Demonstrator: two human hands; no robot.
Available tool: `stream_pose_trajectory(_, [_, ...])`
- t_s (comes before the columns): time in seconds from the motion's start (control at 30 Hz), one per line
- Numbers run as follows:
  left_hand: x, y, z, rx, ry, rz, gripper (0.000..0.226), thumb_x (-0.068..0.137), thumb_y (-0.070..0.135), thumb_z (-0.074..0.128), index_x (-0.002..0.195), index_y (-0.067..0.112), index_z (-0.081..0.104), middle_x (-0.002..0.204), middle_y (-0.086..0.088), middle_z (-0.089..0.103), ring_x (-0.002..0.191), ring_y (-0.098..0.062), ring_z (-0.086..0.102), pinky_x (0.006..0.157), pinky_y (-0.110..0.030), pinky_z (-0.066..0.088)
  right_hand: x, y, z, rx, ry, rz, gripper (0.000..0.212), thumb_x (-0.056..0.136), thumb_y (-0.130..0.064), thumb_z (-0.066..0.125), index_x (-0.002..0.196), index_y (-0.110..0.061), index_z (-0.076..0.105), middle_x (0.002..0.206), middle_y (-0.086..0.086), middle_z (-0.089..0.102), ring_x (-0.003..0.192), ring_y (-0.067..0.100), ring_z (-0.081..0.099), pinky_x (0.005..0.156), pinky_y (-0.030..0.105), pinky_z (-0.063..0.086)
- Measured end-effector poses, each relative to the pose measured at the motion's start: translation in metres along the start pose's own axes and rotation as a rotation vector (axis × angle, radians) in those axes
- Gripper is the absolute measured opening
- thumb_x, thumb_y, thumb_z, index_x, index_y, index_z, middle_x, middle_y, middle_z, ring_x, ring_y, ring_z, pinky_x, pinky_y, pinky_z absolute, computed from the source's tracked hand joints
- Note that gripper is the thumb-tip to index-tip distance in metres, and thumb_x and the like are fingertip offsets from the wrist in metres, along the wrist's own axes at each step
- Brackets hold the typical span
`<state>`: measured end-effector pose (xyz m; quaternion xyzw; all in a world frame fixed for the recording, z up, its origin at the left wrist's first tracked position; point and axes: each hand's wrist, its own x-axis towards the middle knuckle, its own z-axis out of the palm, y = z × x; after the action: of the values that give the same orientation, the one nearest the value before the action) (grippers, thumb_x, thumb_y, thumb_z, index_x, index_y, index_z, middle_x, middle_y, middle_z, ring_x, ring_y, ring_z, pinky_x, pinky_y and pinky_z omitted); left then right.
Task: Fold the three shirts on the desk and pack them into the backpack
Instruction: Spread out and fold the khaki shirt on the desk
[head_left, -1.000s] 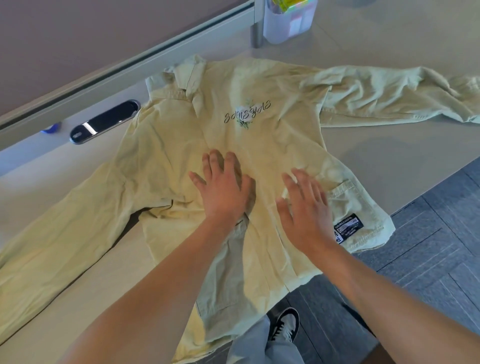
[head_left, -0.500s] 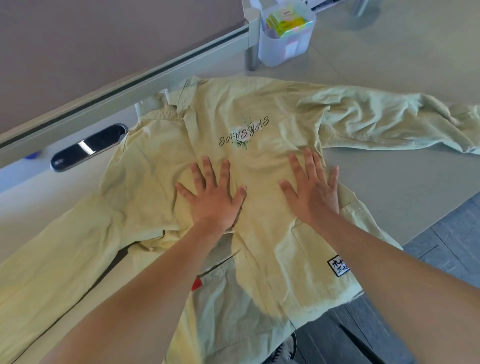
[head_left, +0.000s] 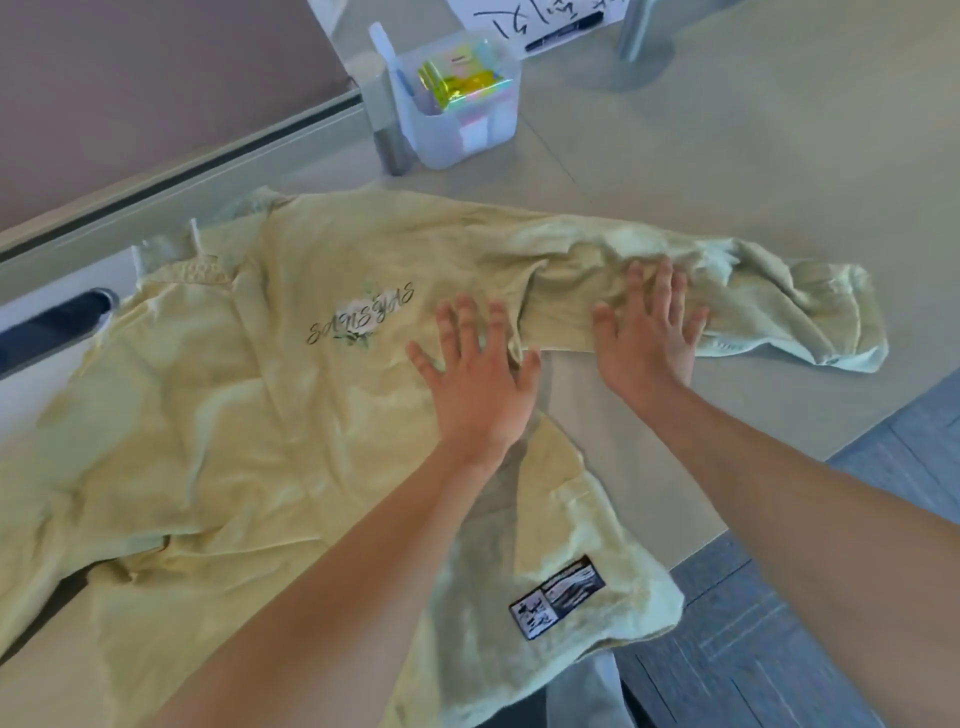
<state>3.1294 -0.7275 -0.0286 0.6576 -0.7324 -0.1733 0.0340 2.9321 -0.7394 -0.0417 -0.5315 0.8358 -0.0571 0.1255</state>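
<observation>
A pale yellow-green long-sleeved shirt (head_left: 249, 426) lies spread flat on the desk (head_left: 727, 171), collar toward the far left, a script logo on its chest and a black label near its hem. My left hand (head_left: 475, 384) presses flat on the shirt's body near the right armpit, fingers straight and spread. My right hand (head_left: 649, 332) lies flat on the wrinkled right sleeve (head_left: 779, 301), which stretches out to the right. The left sleeve runs off the lower left edge of view. No other shirt and no backpack is in view.
A translucent plastic bin (head_left: 457, 104) with shiny packets stands at the back of the desk, beside a metal post (head_left: 389, 145). A sheet of paper with a black marker (head_left: 561, 26) lies behind it. The desk edge and grey floor (head_left: 831, 649) are at right.
Both hands have slid to the right across the shirt, from its middle to the right armpit and sleeve. The view has shifted right with them.
</observation>
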Motion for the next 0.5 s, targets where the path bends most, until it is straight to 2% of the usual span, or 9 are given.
stream_pose_trajectory(0.1, [0.010, 0.007, 0.018, 0.102, 0.008, -0.063, 0.075, 0.102, 0.066, 0.020, 0.166, 0.032, 0.002, 0.175, -0.005, -0.004, 0.160, -0.028, -0.008, 0.119, -0.074, 0.000, 0.022, 0.022, 0.005, -0.087, -0.032, -0.068, 0.074, 0.105, -0.062, 0.016, 0.167, -0.027, -0.003, 0.175, 0.006, -0.014, 0.161, 0.028, -0.012, 0.123, 0.068, -0.006])
stream_pose_trajectory(0.3, [0.012, 0.008, 0.026, 0.175, 0.003, -0.057, 0.076, 0.099, 0.076, 0.017, 0.165, 0.041, 0.000, 0.174, 0.001, -0.011, 0.159, -0.025, -0.017, 0.116, -0.078, 0.003, 0.092, 0.054, -0.014, -0.143, -0.065, -0.232, 0.077, 0.104, -0.066, 0.016, 0.168, -0.025, 0.001, 0.175, 0.008, -0.010, 0.161, 0.030, -0.010, 0.123, 0.069, -0.004])
stream_pose_trajectory(0.4, [0.013, 0.010, 0.024, 0.160, -0.014, -0.052, 0.077, 0.098, 0.078, 0.018, 0.165, 0.041, 0.003, 0.174, -0.001, -0.014, 0.158, -0.026, -0.021, 0.117, -0.078, 0.001, 0.098, 0.052, -0.018, -0.100, -0.061, -0.226, 0.077, 0.103, -0.060, 0.024, 0.167, -0.019, 0.010, 0.175, 0.012, -0.004, 0.161, 0.031, -0.006, 0.125, 0.068, 0.000])
stream_pose_trajectory(0.5, [0.009, 0.008, 0.025, 0.171, 0.016, -0.020, 0.070, 0.103, 0.066, 0.022, 0.166, 0.037, 0.008, 0.174, -0.004, -0.009, 0.159, -0.027, -0.015, 0.117, -0.077, 0.004, 0.083, 0.023, -0.018, -0.046, -0.022, -0.281, 0.075, 0.104, -0.052, 0.029, 0.166, -0.013, 0.014, 0.175, 0.013, -0.001, 0.162, 0.030, -0.003, 0.128, 0.061, 0.002])
